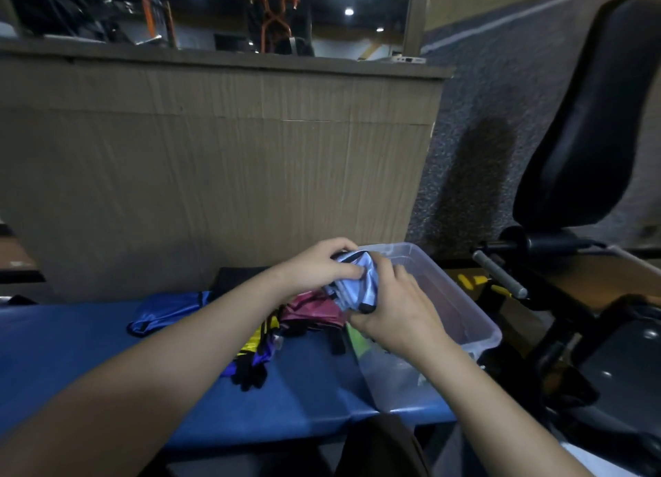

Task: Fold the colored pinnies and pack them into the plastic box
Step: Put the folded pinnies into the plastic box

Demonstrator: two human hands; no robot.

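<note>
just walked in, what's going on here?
A person is folding pinnies on a blue padded bench. Both hands, left hand and right hand, grip a bunched light blue pinny with black trim above the near-left edge of a clear plastic box. A maroon pinny, a yellow and black pinny and a royal blue pinny lie unfolded on the bench. Something green shows through the box wall.

Bare blue tabletop point(71, 351) lies open near left; loose pinnies point(257, 337) and plastic box point(465, 319) crowd the right.
</note>
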